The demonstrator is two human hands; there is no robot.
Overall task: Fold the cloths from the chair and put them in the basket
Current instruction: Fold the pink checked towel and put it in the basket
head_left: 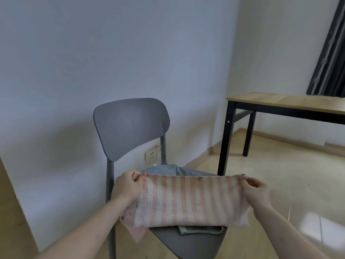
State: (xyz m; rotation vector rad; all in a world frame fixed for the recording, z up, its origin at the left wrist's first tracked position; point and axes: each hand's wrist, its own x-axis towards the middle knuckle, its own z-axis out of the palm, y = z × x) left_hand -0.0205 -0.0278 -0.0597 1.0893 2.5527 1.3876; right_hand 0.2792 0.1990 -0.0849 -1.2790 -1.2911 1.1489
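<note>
Pink-striped towel point(186, 200) stretched between both hands above grey chair point(130, 126) seat. Left hand point(127, 187) pinches top left corner, right hand point(256, 191) pinches top right corner; hands well apart. Towel's lower part folded, draped over blue cloth point(168, 170) lying on seat. Wooden table point(280, 101) at right, near wall.
</note>
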